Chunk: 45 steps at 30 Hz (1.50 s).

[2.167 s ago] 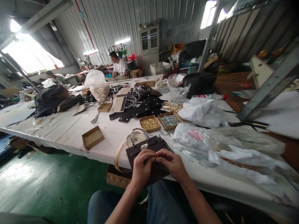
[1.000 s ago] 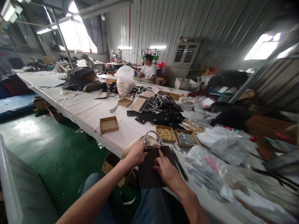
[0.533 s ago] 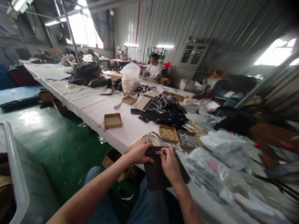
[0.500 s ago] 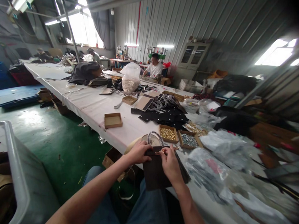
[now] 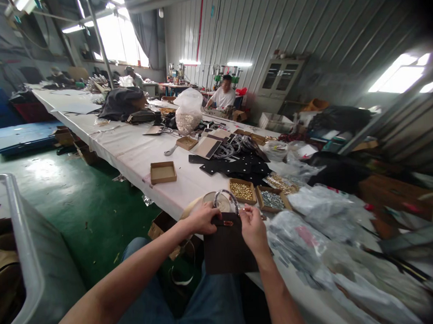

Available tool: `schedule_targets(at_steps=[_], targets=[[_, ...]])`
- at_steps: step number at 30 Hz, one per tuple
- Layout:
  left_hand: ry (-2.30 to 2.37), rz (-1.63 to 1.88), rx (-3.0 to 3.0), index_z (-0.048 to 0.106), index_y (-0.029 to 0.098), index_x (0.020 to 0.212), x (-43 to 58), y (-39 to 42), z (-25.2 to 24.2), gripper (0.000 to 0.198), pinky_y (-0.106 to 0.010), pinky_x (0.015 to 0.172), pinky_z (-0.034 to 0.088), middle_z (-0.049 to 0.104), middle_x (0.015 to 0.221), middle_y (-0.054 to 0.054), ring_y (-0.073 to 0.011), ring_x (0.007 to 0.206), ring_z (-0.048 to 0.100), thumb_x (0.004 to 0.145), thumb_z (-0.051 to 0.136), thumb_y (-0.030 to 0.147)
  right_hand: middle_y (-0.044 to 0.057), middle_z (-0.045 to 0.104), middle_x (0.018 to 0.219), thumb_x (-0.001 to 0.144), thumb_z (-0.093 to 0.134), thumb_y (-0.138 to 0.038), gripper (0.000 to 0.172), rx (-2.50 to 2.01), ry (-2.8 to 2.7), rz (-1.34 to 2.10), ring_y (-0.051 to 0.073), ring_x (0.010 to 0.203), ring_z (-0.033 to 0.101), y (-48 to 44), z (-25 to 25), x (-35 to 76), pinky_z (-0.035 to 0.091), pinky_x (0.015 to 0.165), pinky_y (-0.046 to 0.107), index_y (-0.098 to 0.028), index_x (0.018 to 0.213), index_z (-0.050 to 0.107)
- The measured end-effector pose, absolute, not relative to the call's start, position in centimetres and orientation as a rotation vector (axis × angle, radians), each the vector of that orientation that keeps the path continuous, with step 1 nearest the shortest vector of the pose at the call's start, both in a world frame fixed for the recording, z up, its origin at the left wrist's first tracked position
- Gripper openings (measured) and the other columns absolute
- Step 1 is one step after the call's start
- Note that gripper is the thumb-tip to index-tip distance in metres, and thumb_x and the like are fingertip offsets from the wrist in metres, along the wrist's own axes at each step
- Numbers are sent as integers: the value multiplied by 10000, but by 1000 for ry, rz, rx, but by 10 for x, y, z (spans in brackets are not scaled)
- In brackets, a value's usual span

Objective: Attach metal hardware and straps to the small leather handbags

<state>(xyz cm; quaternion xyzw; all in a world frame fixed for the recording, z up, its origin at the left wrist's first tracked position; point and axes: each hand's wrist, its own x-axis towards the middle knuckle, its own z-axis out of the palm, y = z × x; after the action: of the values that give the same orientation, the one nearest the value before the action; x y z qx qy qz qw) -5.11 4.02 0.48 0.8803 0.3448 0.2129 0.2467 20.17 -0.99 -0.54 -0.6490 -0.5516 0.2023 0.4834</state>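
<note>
A dark brown, flat bag panel [image 5: 226, 253] hangs over my lap at the table's edge. On its upper part sits a small copper-coloured fitting [image 5: 228, 223]. A curved handle [image 5: 231, 196] in a clear-looking wrap arches above the panel's top edge. My left hand [image 5: 205, 217] is closed on the upper left edge, thumb on the front. My right hand [image 5: 254, 227] is pinched at the upper right, beside the handle's right end; what lies between its fingertips is too small to make out. A round pale disc [image 5: 208, 198] shows behind the handle.
On the white table [image 5: 199, 175] stand a box of gold studs [image 5: 242, 191], a box of silver pieces [image 5: 272, 199] and a cardboard tray [image 5: 163, 172]. Black pieces [image 5: 235, 169] lie beyond, plastic bags [image 5: 318, 243] to the right. A grey bin [image 5: 44, 267] stands left; a co-worker [image 5: 224, 97] sits across.
My right hand has moved from the copper-coloured fitting to the right, up beside the handle's end. The fitting now shows uncovered. My left hand keeps its hold on the panel.
</note>
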Motion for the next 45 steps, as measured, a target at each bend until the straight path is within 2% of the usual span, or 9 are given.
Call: schedule_targets(at_steps=[8, 17, 20, 22, 26, 29, 31, 37, 45], targets=[[975, 515, 2422, 665, 234, 887, -51, 39, 12, 297, -423, 869, 540, 623, 1061, -101, -317, 969, 632, 676, 871, 265, 178, 822, 1243, 1045, 682, -674, 482, -1517, -1432, 477, 340, 1034, 813, -11, 12, 201, 630, 930, 482, -232, 1238, 686], [961, 723, 2203, 522, 249, 823, -79, 21, 40, 193, -359, 723, 433, 617, 913, -25, -228, 834, 560, 734, 680, 180, 133, 861, 1084, 1049, 643, -571, 389, -1576, -1534, 410, 336, 974, 811, -17, 26, 208, 612, 932, 478, -233, 1151, 804], [1052, 845, 2110, 596, 242, 907, -86, 13, 38, 152, -353, 778, 446, 651, 904, -12, -222, 842, 575, 784, 636, 161, 135, 855, 1062, 1053, 644, -604, 417, -1571, -1488, 480, 327, 925, 800, -24, 22, 202, 626, 862, 461, -232, 1160, 796], [1087, 955, 2016, 646, 238, 1034, -86, 9, 33, 243, -347, 813, 466, 693, 949, -13, -217, 863, 604, 811, 625, 144, 133, 849, 1060, 1067, 642, -621, 426, -1517, -1475, 543, 314, 874, 789, -32, 20, 191, 631, 815, 448, -238, 1192, 780], [1040, 1100, 1725, 685, 221, 1210, -76, 5, 17, 354, -317, 831, 508, 745, 977, -26, -196, 872, 666, 871, 633, 132, 121, 843, 1122, 1106, 607, -596, 400, -1412, -1602, 610, 315, 915, 787, -51, 17, 175, 631, 901, 471, -260, 1254, 767], [1076, 1172, 1450, 748, 189, 1144, -71, 5, 7, 212, -301, 818, 536, 768, 966, -59, -197, 873, 701, 956, 732, 284, 104, 837, 1191, 1115, 605, -555, 360, -1372, -1669, 661, 315, 999, 785, -60, 13, 176, 623, 974, 472, -275, 1266, 774], [1169, 1210, 1265, 784, 165, 1076, -69, 4, 3, 277, -296, 768, 544, 778, 915, -78, -201, 829, 708, 966, 800, 418, 98, 828, 1238, 1112, 616, -531, 330, -1353, -1689, 637, 322, 1097, 774, -61, 9, 180, 607, 1046, 481, -278, 1242, 784], [1119, 1007, 859, 853, 124, 966, -75, -12, 0, 544, -295, 622, 577, 804, 836, -102, -200, 687, 715, 778, 1003, 612, 100, 823, 1271, 1102, 634, -542, 341, -1346, -1710, 668, 326, 1192, 751, -60, -4, 187, 604, 1086, 484, -280, 1240, 804], [1139, 726, 720, 864, 119, 931, -89, -39, -21, 545, -291, 581, 592, 826, 833, -128, -218, 679, 747, 628, 1107, 502, 102, 820, 1242, 1119, 618, -477, 298, -1320, -1768, 622, 310, 1161, 760, -61, -14, 180, 609, 1063, 468, -268, 1235, 795]])
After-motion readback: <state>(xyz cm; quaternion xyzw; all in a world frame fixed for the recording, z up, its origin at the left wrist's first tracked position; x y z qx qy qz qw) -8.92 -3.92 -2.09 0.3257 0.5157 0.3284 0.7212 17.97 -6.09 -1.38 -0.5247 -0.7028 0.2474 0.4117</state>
